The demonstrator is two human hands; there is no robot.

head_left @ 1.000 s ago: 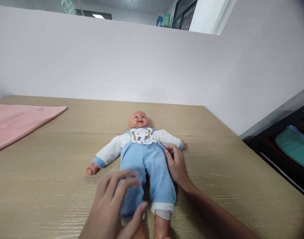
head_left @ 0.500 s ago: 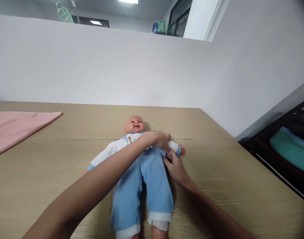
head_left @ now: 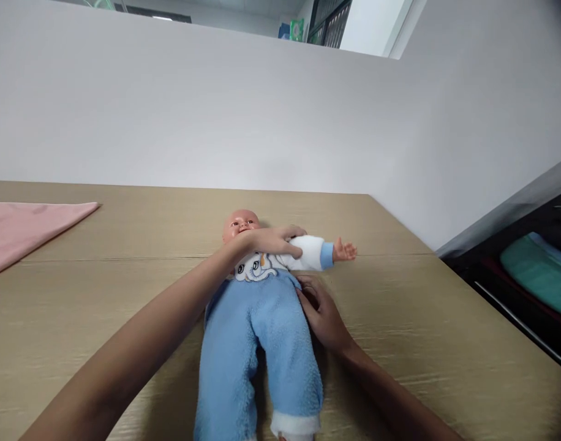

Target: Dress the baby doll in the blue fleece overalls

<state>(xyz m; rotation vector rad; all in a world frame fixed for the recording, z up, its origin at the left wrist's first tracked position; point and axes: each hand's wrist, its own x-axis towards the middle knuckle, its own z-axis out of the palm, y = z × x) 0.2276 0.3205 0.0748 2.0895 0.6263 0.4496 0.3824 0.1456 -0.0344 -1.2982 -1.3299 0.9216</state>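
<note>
A baby doll (head_left: 239,223) lies on its back on the wooden table, head toward the wall. It wears a white top (head_left: 252,269) with an elephant face and fuzzy blue trousers (head_left: 244,324) with white cuffs. Reaching across its chest, my left hand (head_left: 278,241) grips the doll's upper arm near the shoulder, thumb and fingers on either side of the white sleeve (head_left: 310,252). My right hand (head_left: 325,313) is at the side of the doll's waist, fingers curled and pinching the trousers' edge. My left forearm hides the doll's other arm.
On the left of the wooden table (head_left: 138,233) lies a folded pink cloth (head_left: 27,229). A white wall (head_left: 193,116) rises behind the table. To the right, a black rack or cart (head_left: 487,275) holds green fabric (head_left: 538,272).
My left hand has moved up from the doll's side near the waist to its upper arm. The doll's arm now stretches further outward and up. My right hand stays by the waist.
</note>
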